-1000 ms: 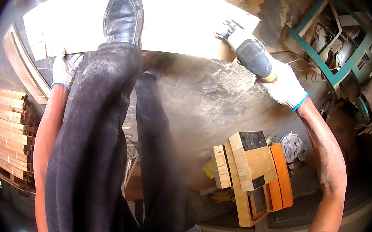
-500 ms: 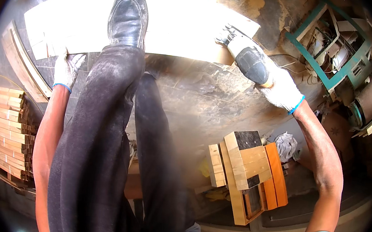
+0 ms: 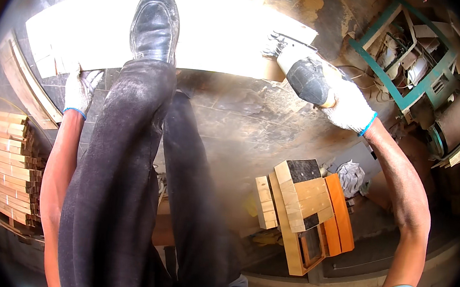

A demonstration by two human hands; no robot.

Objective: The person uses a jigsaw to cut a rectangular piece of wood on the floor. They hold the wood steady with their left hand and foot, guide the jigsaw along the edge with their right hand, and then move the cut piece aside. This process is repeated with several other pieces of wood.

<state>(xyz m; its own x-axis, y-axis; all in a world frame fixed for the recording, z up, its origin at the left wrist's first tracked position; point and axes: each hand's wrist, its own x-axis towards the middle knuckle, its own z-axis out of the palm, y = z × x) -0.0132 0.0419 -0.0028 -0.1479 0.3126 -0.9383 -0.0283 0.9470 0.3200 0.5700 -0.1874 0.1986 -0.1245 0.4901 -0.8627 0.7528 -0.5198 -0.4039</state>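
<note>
A broad pale board point(image 3: 222, 54), glaring white in the light, lies across the floor ahead of me. My black shoe point(image 3: 155, 25) presses down on top of it. At the board's near left edge is my left hand point(image 3: 80, 93), in a white knitted glove, its fingers closed on that edge and partly hidden by it. My right hand point(image 3: 350, 105), gloved alike, wraps round the body of a black-and-white handheld power saw point(image 3: 308, 79). The saw's metal front end rests at the board's right end; its blade cannot be made out.
Stacked wooden strips point(image 3: 3, 166) stand at the left, near a curved-looking plank point(image 3: 28, 80). A wooden box-like piece point(image 3: 302, 200) with orange panels sits lower right, beside a crumpled white cloth point(image 3: 350, 177). Farther right are a green metal frame point(image 3: 384, 70) and clutter. A cable trails behind the saw.
The whole view has shifted slightly. Both hands keep their holds, on the board's edge and on the saw; my right elbow is a little farther out.
</note>
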